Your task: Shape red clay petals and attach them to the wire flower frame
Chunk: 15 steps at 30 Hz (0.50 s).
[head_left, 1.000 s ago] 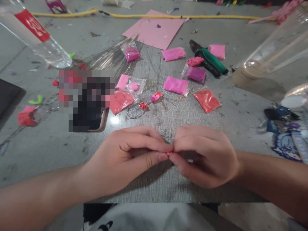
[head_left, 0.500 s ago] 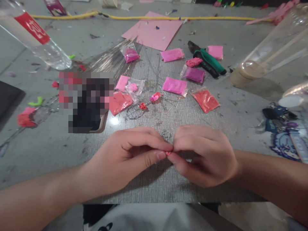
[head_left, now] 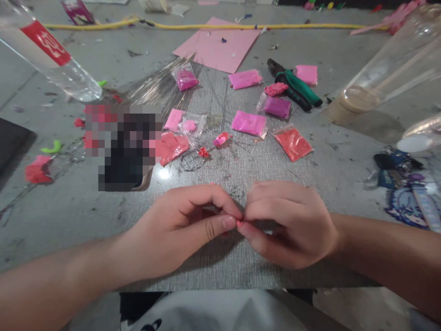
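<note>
Between the fingertips of both hands is a small piece of red clay [head_left: 239, 223], mostly covered by the fingers. My left hand [head_left: 193, 220] pinches it from the left with thumb and forefinger. From the right, the thumb and bent forefinger of my right hand [head_left: 292, 223] close on the same piece. Beyond the hands lies a wire frame [head_left: 193, 161] with a little red clay flower [head_left: 203, 152] and a pink-and-red clay flower [head_left: 221, 139] on it. A packet of red clay [head_left: 293, 142] rests to the right of these.
Several pink and purple clay packets [head_left: 248, 123] lie around green-handled pliers [head_left: 298, 87]. A bundle of thin wires [head_left: 155, 85] sits before pink paper [head_left: 227, 46]. A water bottle [head_left: 51, 50] and blurred phone [head_left: 126, 151] are left; a plastic cup [head_left: 358, 99] and keychains [head_left: 403, 179] are right.
My left forefinger is more bent and raised than before. The red clay piece stays pinched between both hands, slightly lower in view.
</note>
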Each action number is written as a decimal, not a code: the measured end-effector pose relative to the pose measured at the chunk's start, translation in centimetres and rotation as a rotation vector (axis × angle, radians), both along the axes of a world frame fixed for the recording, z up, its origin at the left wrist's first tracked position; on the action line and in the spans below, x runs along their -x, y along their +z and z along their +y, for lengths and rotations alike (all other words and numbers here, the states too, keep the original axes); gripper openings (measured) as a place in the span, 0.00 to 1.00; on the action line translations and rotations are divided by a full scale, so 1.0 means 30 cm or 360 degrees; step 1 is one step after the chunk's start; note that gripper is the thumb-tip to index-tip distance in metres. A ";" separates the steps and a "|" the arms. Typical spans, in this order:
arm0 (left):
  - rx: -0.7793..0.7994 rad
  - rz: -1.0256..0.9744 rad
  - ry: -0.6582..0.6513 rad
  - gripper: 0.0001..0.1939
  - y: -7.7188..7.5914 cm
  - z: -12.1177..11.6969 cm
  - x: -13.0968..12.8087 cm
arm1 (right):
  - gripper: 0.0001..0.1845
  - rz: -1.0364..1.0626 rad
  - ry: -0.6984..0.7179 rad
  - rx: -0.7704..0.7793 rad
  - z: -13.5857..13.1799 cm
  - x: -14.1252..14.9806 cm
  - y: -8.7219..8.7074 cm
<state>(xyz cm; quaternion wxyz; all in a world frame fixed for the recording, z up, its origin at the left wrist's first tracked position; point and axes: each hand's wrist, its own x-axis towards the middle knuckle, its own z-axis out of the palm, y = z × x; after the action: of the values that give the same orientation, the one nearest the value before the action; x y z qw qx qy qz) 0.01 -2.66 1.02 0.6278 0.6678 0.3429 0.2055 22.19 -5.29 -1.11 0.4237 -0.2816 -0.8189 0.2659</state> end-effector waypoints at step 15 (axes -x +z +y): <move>-0.0088 -0.0079 -0.0155 0.04 -0.002 0.010 0.003 | 0.05 0.0036 0.0150 0.0056 0.006 -0.007 -0.006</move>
<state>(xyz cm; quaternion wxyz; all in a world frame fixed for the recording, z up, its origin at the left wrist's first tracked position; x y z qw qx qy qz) -0.07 -2.37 0.97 0.6268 0.6954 0.2887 0.2006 22.42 -5.11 -1.30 0.4149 -0.2471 -0.8216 0.3030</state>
